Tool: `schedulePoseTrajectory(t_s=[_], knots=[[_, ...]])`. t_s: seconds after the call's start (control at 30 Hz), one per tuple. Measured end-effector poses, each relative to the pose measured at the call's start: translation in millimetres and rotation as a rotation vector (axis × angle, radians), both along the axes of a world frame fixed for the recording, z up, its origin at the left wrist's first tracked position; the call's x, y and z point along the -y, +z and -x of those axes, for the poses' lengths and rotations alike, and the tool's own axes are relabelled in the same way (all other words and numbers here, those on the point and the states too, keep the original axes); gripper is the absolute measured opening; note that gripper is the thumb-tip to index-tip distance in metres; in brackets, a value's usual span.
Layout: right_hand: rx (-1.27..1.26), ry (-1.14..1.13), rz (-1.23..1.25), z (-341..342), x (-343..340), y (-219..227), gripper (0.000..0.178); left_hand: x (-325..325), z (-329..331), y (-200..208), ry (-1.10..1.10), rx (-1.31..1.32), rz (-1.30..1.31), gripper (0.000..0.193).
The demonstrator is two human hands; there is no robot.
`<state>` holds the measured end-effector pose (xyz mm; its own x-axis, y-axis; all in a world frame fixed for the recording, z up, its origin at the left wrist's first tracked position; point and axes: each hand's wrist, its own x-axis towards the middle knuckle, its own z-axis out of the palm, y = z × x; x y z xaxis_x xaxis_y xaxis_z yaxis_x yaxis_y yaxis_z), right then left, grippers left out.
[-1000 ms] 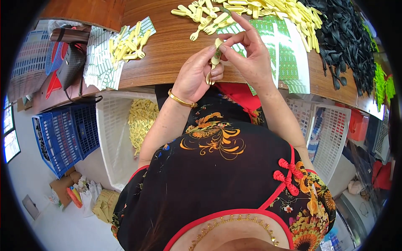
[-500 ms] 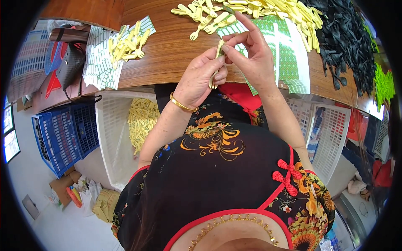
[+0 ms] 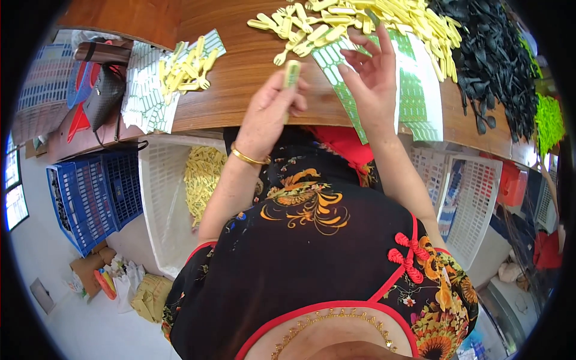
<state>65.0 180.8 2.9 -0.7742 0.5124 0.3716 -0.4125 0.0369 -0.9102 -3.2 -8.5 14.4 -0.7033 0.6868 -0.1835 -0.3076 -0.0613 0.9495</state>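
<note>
green-white label sheets (image 3: 414, 90) (on table), screens (image 3: 13, 186) left

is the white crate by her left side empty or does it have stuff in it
Partly filled: the white crate holds a heap of pale yellow pieces against its far side.

Black floral dress (image 3: 312, 252), red trim, gold bangle (image 3: 249, 158)

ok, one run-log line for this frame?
left hand: holds yellow plastic piece upright | right hand: open over green label sheet | wooden table: yellow pieces pile
</note>
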Motion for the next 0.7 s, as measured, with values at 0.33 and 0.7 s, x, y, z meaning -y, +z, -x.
schedulePoseTrajectory(t_s=[0.33,0.7], knots=[[0.102,0.042,0.003,-11.6,2.2,-12.5,0.075,15.5,133.2,-39.9,0.289,-1.197,0.632,0.034],[0.146,0.043,0.025,-22.0,2.4,-9.5,0.073,-26.4,161.7,-72.2,0.27,-1.469,0.779,0.025]])
